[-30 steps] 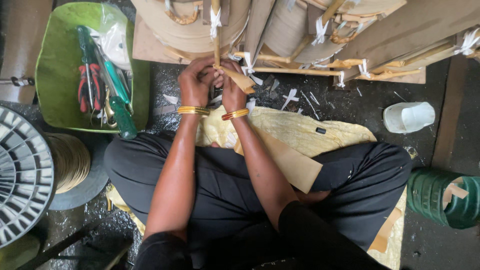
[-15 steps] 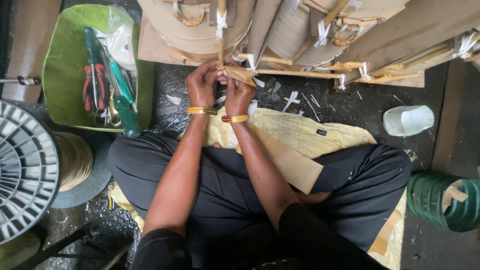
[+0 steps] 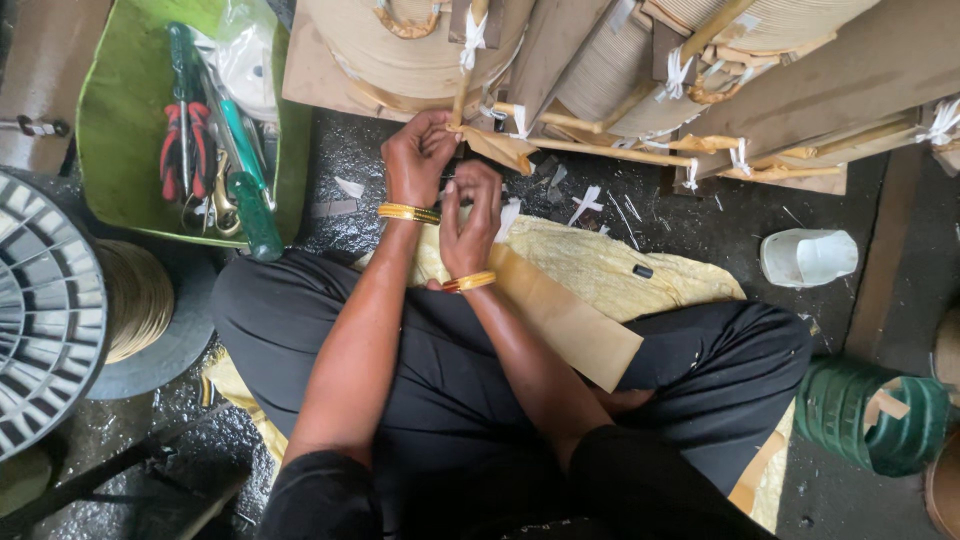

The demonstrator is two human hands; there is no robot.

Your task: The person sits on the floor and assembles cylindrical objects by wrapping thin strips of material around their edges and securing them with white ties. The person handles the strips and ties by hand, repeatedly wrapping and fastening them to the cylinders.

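The person sits cross-legged on the dark floor, both arms stretched forward to the foot of a big paper-wrapped coil [image 3: 400, 60]. The left hand [image 3: 418, 158] has its fingers curled shut around the point where a thin bamboo-coloured stick [image 3: 462, 95] comes down to meet a folded strip of brown paper [image 3: 497, 147]; the fingertips pinch there, though I cannot tell whether it is the stick or the paper edge they hold. The right hand [image 3: 472, 215] sits just below and beside the left, fingers drawn together and pointing up at that same paper strip, the tips touching or nearly touching it; what they grip is hidden from here. Each wrist wears a gold bangle [image 3: 408, 212]. Beyond the fingertips a long horizontal stick [image 3: 600, 152] runs off to the right, bound with white ties [image 3: 740, 158] to more wrapped coils. White scraps [image 3: 585, 205] lie on the floor just right of the fingers. Under the wrists a yellow cloth [image 3: 610, 265] is spread over the lap, with a broad brown paper band [image 3: 570, 325] lying across it. Well to the left of the hands stands a green tray [image 3: 110, 130] holding red-handled pliers [image 3: 185, 150] and a green-handled screwdriver [image 3: 255, 210]. Far left is a grey spool [image 3: 40, 320], and to the right, well apart, a white cup [image 3: 808, 257] and a green reel [image 3: 870, 415].
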